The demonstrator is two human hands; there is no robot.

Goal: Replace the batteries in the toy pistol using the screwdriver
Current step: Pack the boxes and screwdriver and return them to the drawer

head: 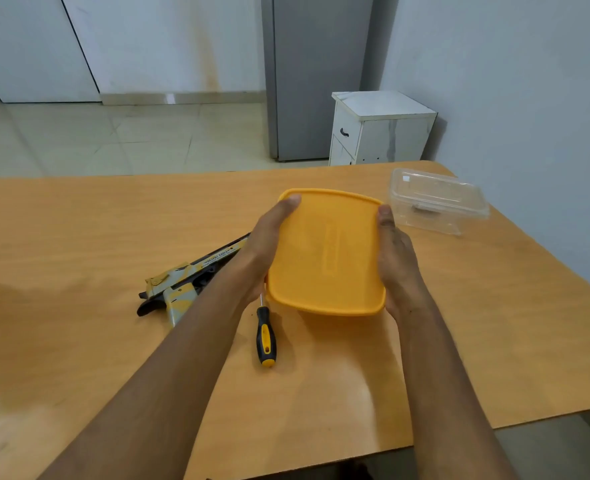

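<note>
1. A wooden table [78,216] carries everything in view.
2. A yellow lidded box [324,251], contents hidden, sits at its centre, gripped from both sides: left hand [262,247] on its left edge, right hand [395,258] on its right, thumbs on the lid.
3. A clear plastic container [437,202] lies closed right of the box; its contents cannot be made out.
4. The toy pistol [182,284] lies left of the box.
5. The screwdriver [265,336] lies just below the box's near-left corner.
</note>
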